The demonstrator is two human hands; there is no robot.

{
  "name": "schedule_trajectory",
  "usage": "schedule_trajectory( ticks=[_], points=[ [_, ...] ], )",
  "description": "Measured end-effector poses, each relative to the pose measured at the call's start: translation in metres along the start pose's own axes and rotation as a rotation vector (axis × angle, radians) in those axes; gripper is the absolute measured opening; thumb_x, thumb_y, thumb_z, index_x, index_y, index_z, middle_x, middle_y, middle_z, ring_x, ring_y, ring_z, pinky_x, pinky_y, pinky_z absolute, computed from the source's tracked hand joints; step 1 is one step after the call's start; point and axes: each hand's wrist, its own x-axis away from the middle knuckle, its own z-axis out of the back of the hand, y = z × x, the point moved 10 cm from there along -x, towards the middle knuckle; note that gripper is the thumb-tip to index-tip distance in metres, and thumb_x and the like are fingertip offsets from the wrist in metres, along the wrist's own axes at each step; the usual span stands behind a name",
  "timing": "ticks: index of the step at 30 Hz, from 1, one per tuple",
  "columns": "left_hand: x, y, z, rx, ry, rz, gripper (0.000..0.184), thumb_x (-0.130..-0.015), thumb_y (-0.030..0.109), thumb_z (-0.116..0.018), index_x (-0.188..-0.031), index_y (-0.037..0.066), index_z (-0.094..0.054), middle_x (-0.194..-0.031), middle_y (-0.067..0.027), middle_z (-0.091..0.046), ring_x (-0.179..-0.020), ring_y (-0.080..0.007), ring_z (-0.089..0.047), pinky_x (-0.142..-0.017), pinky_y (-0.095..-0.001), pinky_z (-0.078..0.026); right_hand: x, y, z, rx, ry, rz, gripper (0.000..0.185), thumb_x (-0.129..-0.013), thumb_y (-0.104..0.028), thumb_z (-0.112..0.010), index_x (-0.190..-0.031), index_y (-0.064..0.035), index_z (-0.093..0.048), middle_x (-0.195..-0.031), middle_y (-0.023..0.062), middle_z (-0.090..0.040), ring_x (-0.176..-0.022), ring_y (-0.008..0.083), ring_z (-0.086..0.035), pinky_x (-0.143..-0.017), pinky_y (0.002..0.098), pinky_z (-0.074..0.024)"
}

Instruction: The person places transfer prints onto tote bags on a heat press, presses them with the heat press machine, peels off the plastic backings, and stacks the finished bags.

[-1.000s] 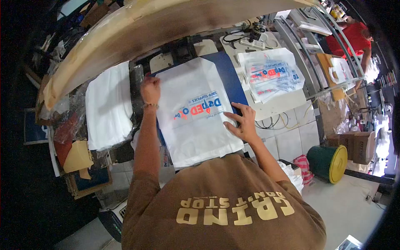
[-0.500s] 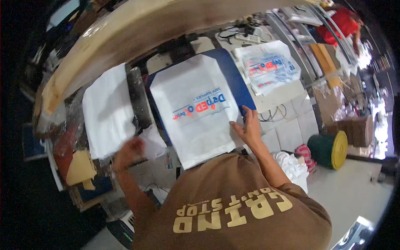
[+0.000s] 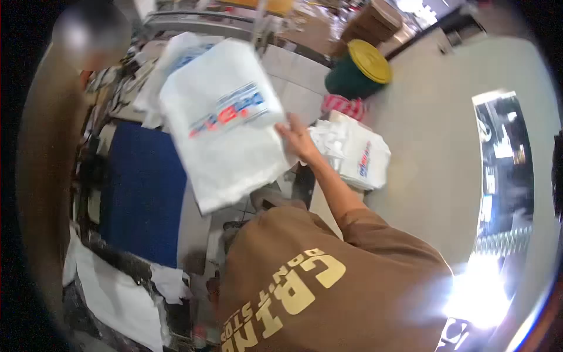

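Observation:
My right hand (image 3: 298, 139) grips the right edge of a white printed plastic bag (image 3: 229, 158), thumb on top. The bag is slightly blurred, tilted and raised off the blue board (image 3: 146, 193), with blue and red lettering facing up. Behind its upper left part lie other printed white bags (image 3: 186, 50), partly covered by it. Just right of my hand sits a pile of white printed bags (image 3: 365, 157), some crumpled at the near side. I cannot make out my left hand; my body hides that side.
A stack of plain white sheets (image 3: 120, 296) lies at lower left, beside a small crumpled white piece (image 3: 170, 283). A green bin (image 3: 352, 73) with a yellow lid stands beyond the pile, near red-and-white striped cloth (image 3: 345, 105). Cardboard boxes (image 3: 375, 23) are at the back.
The view has turned right. The printed bag, flat on the blue board before, is now lifted off it in my right hand. My left hand, earlier near the plain white stack, has left view.

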Motion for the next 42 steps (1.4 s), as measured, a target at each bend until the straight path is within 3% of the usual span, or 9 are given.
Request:
schedule_trajectory(
  ticks=[6,14,21,25,28,29,31,34,42],
  points=[
    [-0.03,-0.014,0.001,-0.096,0.114,0.144,0.044,-0.102,0.042,-0.056,-0.097,0.0,-0.068,-0.09,-0.0077,-0.07,-0.075,-0.0243,-0.061,-0.072,-0.0382,-0.051,0.021,0.259,0.262,-0.683,0.87,-0.072,0.04,-0.097,-0.011,-0.064,-0.134,-0.0019,-0.052,-0.12,0.0117,-0.064,-0.107,0.0235,-0.062,-0.09,0.0378,-0.0528],
    [-0.049,-0.002,0.045,-0.17,0.319,0.227,0.05,-0.101,0.048,-0.057,-0.091,0.0,-0.068,-0.083,-0.0068,-0.068,-0.072,-0.0223,-0.057,-0.071,-0.0383,-0.049,0.109,0.453,0.318,-0.996,1.455,-0.655,0.043,-0.091,-0.013,-0.053,-0.133,-0.0069,-0.053,-0.12,0.0108,-0.062,-0.104,0.0297,-0.064,-0.092,0.0513,-0.0543],
    [-0.021,0.14,0.091,0.174,0.485,-0.062,0.033,-0.097,0.031,-0.067,-0.087,0.001,-0.061,-0.079,-0.0036,-0.062,-0.07,-0.0165,-0.046,-0.07,-0.0338,-0.046,0.102,0.564,0.275,-1.007,1.358,-0.898,0.05,-0.089,-0.021,-0.059,-0.135,-0.0024,-0.052,-0.135,0.015,-0.059,-0.114,0.0359,-0.062,-0.094,0.0516,-0.0528],
    [-0.002,0.17,0.09,0.115,0.708,-0.132,0.016,-0.099,0.01,-0.057,-0.105,-0.002,-0.065,-0.093,-0.0153,-0.068,-0.081,-0.0229,-0.062,-0.08,-0.0366,-0.051,0.083,0.77,0.307,0.086,0.567,-0.899,0.063,-0.089,-0.037,-0.071,-0.139,-0.0039,-0.049,-0.136,0.0143,-0.06,-0.108,0.0353,-0.064,-0.089,0.0519,-0.0539],
    [0.02,0.215,0.095,-0.055,1.127,-0.121,0.021,-0.097,0.007,-0.056,-0.114,-0.003,-0.066,-0.107,-0.0272,-0.07,-0.096,-0.0376,-0.069,-0.087,-0.0453,-0.054,0.132,0.637,0.341,-0.006,1.363,-1.078,0.086,-0.07,-0.042,-0.088,-0.136,-0.0081,-0.044,-0.129,0.0215,-0.056,-0.112,0.039,-0.061,-0.091,0.0532,-0.0536],
    [0.02,0.221,0.1,-0.164,1.106,0.035,0.025,-0.096,0.01,-0.06,-0.116,-0.003,-0.066,-0.11,-0.0274,-0.069,-0.098,-0.0398,-0.069,-0.088,-0.0464,-0.054,0.133,0.547,0.355,0.653,1.146,-1.281,0.085,-0.072,-0.045,-0.086,-0.136,-0.0068,-0.044,-0.134,0.0225,-0.052,-0.114,0.0416,-0.06,-0.095,0.0526,-0.052],
    [0.001,0.229,0.105,-0.252,1.03,0.189,0.032,-0.092,0.016,-0.066,-0.119,-0.002,-0.067,-0.111,-0.0264,-0.07,-0.099,-0.0425,-0.068,-0.088,-0.0471,-0.055,0.098,0.445,0.339,0.506,0.946,-0.965,0.071,-0.08,-0.046,-0.079,-0.13,-0.0025,-0.053,-0.132,0.0232,-0.056,-0.116,0.0408,-0.06,-0.099,0.0513,-0.0496],
    [-0.032,0.274,0.104,-0.219,0.933,-0.127,0.037,-0.088,0.02,-0.073,-0.118,0.0,-0.069,-0.108,-0.0228,-0.072,-0.096,-0.0392,-0.07,-0.086,-0.0469,-0.056,0.027,0.565,0.327,0.736,0.258,-0.61,0.057,-0.089,-0.046,-0.07,-0.122,-0.0001,-0.062,-0.127,0.0218,-0.061,-0.114,0.0365,-0.061,-0.097,0.048,-0.0494],
    [0.099,0.409,0.146,0.188,0.248,-0.441,0.031,-0.098,0.028,-0.068,-0.108,0.0,-0.074,-0.1,-0.0113,-0.077,-0.089,-0.0196,-0.072,-0.083,-0.0331,-0.057,0.009,0.633,0.396,-0.04,0.324,-0.49,0.052,-0.095,-0.047,-0.059,-0.107,0.002,-0.069,-0.098,0.019,-0.069,-0.084,0.0345,-0.061,-0.085,0.0488,-0.0501]
  ],
)
